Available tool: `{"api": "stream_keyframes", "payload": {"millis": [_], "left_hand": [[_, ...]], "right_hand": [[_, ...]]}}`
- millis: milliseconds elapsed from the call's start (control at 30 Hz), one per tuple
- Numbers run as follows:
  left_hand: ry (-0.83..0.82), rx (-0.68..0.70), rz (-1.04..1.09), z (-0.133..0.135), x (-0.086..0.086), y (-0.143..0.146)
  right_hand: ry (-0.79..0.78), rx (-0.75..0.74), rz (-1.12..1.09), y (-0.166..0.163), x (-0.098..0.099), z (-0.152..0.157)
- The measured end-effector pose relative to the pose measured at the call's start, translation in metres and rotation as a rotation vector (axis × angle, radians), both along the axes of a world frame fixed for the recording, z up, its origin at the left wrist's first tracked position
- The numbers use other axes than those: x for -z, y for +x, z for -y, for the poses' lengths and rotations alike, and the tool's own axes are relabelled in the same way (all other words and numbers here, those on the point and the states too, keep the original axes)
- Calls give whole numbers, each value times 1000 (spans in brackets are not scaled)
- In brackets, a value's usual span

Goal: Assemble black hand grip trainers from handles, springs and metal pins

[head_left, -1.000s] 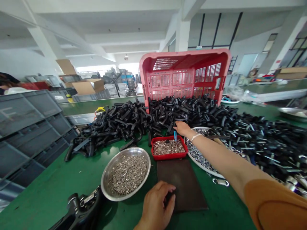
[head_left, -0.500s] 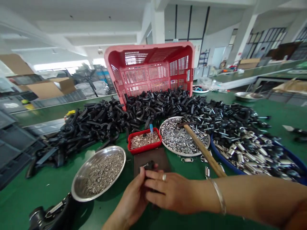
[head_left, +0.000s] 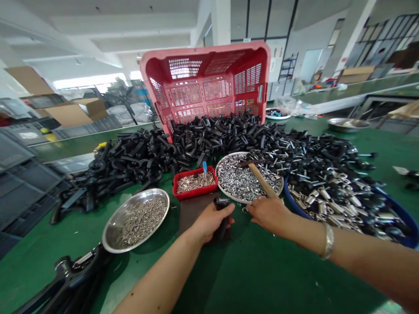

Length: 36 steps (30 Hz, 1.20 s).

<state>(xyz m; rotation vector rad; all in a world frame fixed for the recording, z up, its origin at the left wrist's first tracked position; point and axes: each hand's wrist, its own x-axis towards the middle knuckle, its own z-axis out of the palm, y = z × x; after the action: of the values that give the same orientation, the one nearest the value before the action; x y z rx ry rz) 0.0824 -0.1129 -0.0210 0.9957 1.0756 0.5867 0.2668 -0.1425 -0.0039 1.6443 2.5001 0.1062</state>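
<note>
My left hand (head_left: pixel 212 220) is wrapped round a black plastic part (head_left: pixel 222 218), a curved handle-like piece, held above the edge of a dark flat pad (head_left: pixel 190 213). To its right, my right hand (head_left: pixel 266 213) is low over the table, fingers curled, where small springs lay. Anything between its fingertips is hidden. A hammer (head_left: pixel 262 179) lies across a white tray (head_left: pixel 220 187) of small metal rings and nuts, and its handle runs under my right hand. Behind the pad stands a red box (head_left: pixel 196 193) of metal pins with a blue-handled tool (head_left: pixel 204 167) in it.
A steel bowl (head_left: pixel 109 235) of tiny metal parts is on the left, with assembled black pieces (head_left: pixel 72 279) nearer me. A blue tray (head_left: pixel 294 205) of springs is at right. Black parts (head_left: pixel 131 161) heap across the back, below a tipped red crate (head_left: pixel 204 52).
My hands were together on the black part and have separated. The left still holds it, moved right and up; the right has moved right to beside the white tray. The view has shifted slightly.
</note>
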Motion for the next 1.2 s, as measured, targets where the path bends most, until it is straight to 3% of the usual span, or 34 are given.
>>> {"api": "stream_keyframes", "payload": {"millis": [200, 267, 333, 500, 633, 833, 1000, 1200], "left_hand": [[699, 34, -453, -34, -1, 9], [829, 39, -681, -47, -8, 15], [902, 85, -866, -57, -15, 23], [1001, 234, -1092, -79, -21, 50], [1064, 357, -1132, -93, -16, 65], [1119, 347, -1112, -96, -12, 61], [1154, 370, -1045, -96, -12, 55], [1112, 343, -1033, -100, -12, 60]], "right_hand": [[-44, -5, -5, -13, 6, 9], [-46, 0, -91, -8, 5, 11], [-56, 58, -314, -2, 2, 14], [-406, 361, -1310, 3, -13, 22], [-558, 510, -1727, 3, -13, 30], [-538, 574, -1994, 8, -3, 27], [-532, 615, -1996, 4, 1, 22], [-328, 607, -1927, 0, -2, 23]]}}
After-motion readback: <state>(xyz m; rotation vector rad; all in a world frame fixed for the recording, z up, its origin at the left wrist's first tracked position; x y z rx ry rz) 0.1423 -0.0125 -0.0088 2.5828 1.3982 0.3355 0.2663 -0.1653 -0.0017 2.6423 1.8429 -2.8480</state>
